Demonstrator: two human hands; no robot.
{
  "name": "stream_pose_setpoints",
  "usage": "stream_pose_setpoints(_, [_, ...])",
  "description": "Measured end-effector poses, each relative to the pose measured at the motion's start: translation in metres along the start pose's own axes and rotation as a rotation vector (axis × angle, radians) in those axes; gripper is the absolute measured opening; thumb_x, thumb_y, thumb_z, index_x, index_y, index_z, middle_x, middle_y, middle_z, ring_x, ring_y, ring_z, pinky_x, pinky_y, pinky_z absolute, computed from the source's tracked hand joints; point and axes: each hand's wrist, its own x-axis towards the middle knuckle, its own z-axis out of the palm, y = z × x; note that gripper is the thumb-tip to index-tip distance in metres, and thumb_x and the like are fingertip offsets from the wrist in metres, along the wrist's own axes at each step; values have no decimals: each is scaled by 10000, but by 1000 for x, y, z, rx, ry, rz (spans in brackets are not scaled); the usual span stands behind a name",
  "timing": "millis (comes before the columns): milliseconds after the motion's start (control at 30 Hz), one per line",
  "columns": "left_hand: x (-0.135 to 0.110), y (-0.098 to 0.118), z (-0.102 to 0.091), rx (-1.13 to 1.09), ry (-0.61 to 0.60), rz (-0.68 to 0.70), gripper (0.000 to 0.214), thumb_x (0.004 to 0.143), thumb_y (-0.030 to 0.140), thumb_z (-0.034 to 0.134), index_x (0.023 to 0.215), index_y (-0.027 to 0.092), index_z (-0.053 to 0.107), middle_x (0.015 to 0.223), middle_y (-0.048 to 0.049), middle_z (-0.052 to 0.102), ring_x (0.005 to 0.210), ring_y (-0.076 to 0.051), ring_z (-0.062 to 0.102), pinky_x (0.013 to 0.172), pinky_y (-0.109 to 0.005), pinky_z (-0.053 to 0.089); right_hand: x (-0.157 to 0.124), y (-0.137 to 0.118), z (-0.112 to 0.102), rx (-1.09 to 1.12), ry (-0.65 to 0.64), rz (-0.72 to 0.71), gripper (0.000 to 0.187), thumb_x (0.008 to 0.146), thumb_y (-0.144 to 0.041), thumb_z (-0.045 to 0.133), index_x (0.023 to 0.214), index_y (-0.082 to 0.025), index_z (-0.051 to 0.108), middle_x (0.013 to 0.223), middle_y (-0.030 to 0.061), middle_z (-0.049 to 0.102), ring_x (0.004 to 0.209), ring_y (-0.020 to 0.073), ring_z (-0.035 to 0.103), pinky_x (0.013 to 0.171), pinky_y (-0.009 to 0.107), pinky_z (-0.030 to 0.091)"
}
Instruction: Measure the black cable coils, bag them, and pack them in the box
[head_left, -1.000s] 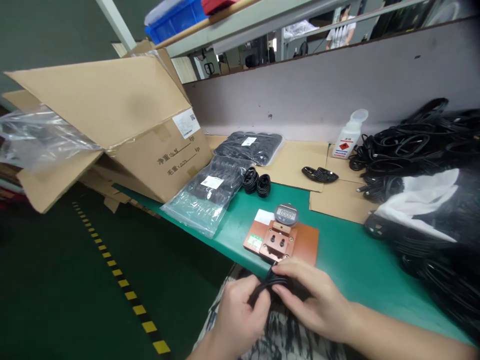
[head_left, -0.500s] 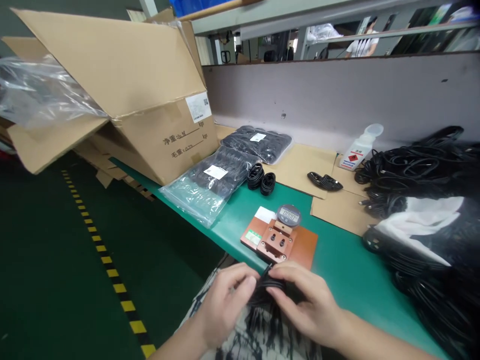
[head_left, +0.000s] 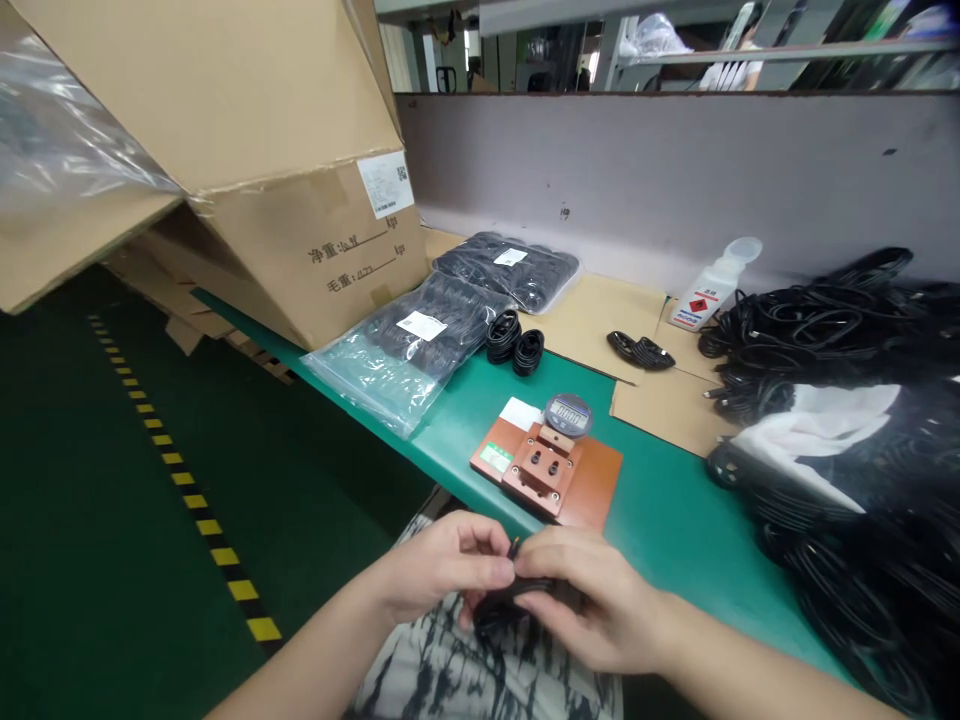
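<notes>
Covered, cropped, smeared

Black cable coil (head_left: pixel 506 608) partly hidden by left hand (head_left: pixel 448 562) and right hand (head_left: pixel 604 592); some fingertips out of sight behind it. Forearms (head_left: pixel 319 625) cut by bottom edge.

Cardboard box (head_left: pixel 300 245) runs off top and left; clear plastic (head_left: pixel 64 120) cut at left edge. Cable heap (head_left: pixel 847 320) runs off right, lower part blurred; white wrapping (head_left: pixel 821 430) there also soft. Print on bag label (head_left: pixel 422 326) and green sticker (head_left: pixel 496 458) too small to read. Background person (head_left: pixel 731 75) mostly hidden, indistinct.
</notes>
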Motion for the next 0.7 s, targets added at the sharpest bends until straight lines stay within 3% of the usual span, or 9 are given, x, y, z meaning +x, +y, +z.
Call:
stream_pose_setpoints(167, [4,3,8,-51,38,-58,406,640,509,789,675,156,593,479,60,455,399,-62,369,377,-189,293,0,0,0,-46,35,-24,228,862,-93,584,1085,-138,574,879,115,692,812,201,654,690,318,569])
stream_pose_setpoints(333, [9,7,17,80,121,127,461,750,519,704,563,148,505,531,64,328,525,-71,243,487,-235,186,1,0,1,-92,105,-25,234,856,-78,574,1078,-149,574,883,112,692,820,201,660,694,321,581])
stream_pose_setpoints(400, [9,7,15,95,97,120,447,763,529,691,596,151,523,534,69,322,521,-74,227,484,-244,161,1,0,1,-106,129,-29,239,856,-81,570,1084,-152,574,880,108,692,809,198,663,683,316,582])
stream_pose_setpoints(533, [9,2,5,-48,12,-24,449,625,527,807,737,161,574,558,66,420,482,-66,283,459,-229,154,1,0,0,-121,107,-45,247,850,-94,571,1089,-152,570,878,105,695,803,198,664,690,319,573])
stream_pose_setpoints(700, [13,-4,2,-167,-62,-75,504,505,497,880,707,151,574,571,47,488,484,-66,360,478,-221,215,0,-1,-1,-110,66,-53,224,856,-133,556,1077,-165,558,852,92,695,764,192,653,673,316,548])
